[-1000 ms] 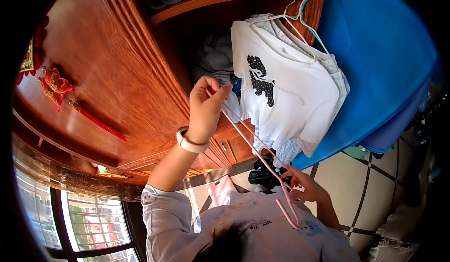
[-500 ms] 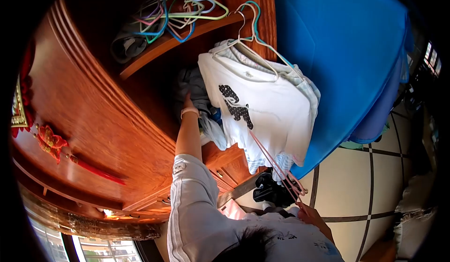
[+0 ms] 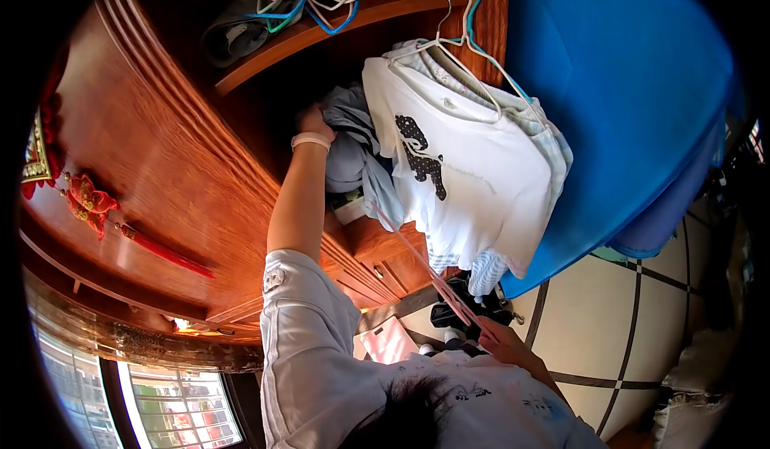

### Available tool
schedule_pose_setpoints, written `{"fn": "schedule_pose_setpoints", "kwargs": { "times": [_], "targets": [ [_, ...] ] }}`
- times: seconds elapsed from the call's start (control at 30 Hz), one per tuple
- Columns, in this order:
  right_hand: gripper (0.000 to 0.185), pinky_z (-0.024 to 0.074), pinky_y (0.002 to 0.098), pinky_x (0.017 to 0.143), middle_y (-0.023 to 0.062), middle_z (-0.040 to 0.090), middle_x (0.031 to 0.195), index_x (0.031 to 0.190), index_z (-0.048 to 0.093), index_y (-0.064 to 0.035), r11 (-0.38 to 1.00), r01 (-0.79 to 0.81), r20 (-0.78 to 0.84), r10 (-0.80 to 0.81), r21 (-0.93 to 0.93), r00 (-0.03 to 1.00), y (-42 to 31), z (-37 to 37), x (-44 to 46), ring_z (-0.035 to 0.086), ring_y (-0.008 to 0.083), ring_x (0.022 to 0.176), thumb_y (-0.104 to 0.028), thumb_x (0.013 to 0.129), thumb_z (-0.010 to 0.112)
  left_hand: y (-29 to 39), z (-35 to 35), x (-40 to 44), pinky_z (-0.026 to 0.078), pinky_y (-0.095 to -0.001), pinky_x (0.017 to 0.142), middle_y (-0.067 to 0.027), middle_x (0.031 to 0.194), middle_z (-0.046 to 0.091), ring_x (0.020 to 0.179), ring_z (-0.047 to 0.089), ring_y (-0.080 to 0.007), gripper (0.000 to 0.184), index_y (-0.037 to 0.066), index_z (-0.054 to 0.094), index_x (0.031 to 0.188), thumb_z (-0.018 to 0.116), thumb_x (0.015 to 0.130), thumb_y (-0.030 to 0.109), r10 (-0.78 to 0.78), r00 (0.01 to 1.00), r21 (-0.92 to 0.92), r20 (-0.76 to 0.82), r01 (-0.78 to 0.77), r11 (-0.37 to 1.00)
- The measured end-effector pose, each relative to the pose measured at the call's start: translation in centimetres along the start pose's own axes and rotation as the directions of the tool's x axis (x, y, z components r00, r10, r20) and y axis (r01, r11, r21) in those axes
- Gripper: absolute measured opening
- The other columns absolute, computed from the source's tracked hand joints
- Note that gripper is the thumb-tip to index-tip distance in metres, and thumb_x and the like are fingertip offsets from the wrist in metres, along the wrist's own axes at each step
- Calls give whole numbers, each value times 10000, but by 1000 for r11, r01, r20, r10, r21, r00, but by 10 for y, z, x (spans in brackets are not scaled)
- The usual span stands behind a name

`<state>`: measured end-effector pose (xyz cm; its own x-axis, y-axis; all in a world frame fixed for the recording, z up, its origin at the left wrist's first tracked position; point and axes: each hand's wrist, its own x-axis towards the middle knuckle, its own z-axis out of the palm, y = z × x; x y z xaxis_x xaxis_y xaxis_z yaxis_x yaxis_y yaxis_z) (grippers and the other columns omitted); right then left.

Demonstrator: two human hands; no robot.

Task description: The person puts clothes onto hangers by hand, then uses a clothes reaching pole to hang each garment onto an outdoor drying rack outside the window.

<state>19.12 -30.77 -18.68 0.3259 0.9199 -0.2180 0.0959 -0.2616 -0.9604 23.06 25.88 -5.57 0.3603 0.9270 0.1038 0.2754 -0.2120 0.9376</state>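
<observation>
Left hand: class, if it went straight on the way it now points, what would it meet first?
Probably the grey clothes, as the left hand is already against them. Past them lies the cupboard's dark inside; whether the shelf board is in line is unclear, since depth is hard to judge.

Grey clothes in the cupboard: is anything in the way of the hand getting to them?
Nothing visible is in the way: the left hand touches the grey clothes. The white shirt hangs on their other side, not between hand and clothes.

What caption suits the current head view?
Left hand touches grey clothing in a wooden cabinet while the right hand holds a pink hanger.
</observation>
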Motion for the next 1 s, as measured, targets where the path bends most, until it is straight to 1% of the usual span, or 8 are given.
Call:
{"fn": "schedule_pose_setpoints", "kwargs": {
  "times": [0.03,0.2,0.4,0.5,0.63,0.8,0.9,1.0],
  "targets": [
    [418,332,213,523,-11,395,641,1218,380,-16,998,51,51,-49,-33,997,5,0,8,374,58,583,-168,853,516,7,-2,7,367,-290,917,-78,1282,417,1134,433,-249,468,130,449,1195,592,755,200,-431,871,-665,236,468,582],
    [310,351,214,541,-7,405,650,1133,427,-22,989,150,42,-151,17,988,6,0,19,383,72,591,-93,839,491,71,-26,-65,407,-371,826,-114,1082,500,976,491,-276,345,130,508,1060,572,754,276,-364,849,-445,382,514,733],
    [365,368,211,572,0,425,678,1187,403,-28,988,138,11,-139,62,990,7,-6,21,408,72,627,-90,838,490,101,-24,-66,272,-326,985,-156,1345,301,1188,344,-347,758,64,262,1324,597,645,47,526,829,-353,190,-442,825],
    [385,377,209,584,11,448,701,1203,392,-24,984,157,3,-158,82,987,28,-3,25,422,75,637,-82,835,488,73,-15,-56,352,-383,954,-273,1277,308,1164,373,-370,888,67,127,1348,640,624,104,397,913,495,-92,-304,814],
    [459,382,208,595,23,472,730,1247,357,-14,978,190,-20,-189,81,982,36,-2,30,433,77,643,-90,820,507,-20,28,-91,125,-351,1075,-210,1404,36,1311,46,-322,1284,16,-83,1345,800,477,355,-182,971,518,-158,238,822],
    [511,375,207,608,24,469,740,1267,337,-9,978,122,-36,-118,168,992,18,-17,22,428,78,660,-84,794,517,-112,10,15,173,-291,1052,-128,1385,242,1276,217,-274,853,70,277,1314,701,609,293,360,852,707,381,-519,481],
    [498,360,199,597,20,456,731,1246,357,-3,964,172,-124,-149,204,981,21,-17,34,406,69,649,-75,784,530,24,-23,42,265,-314,1014,-151,1345,335,1233,312,-306,793,36,458,1223,736,514,258,-161,932,855,324,-216,472],
    [493,341,198,556,15,464,735,1231,367,2,980,156,-93,-145,124,985,18,-18,44,387,60,602,-73,777,545,121,-52,21,314,-342,971,-184,1298,380,1185,361,-336,656,65,464,1219,661,614,225,143,969,682,201,-243,690]
  ]
}}
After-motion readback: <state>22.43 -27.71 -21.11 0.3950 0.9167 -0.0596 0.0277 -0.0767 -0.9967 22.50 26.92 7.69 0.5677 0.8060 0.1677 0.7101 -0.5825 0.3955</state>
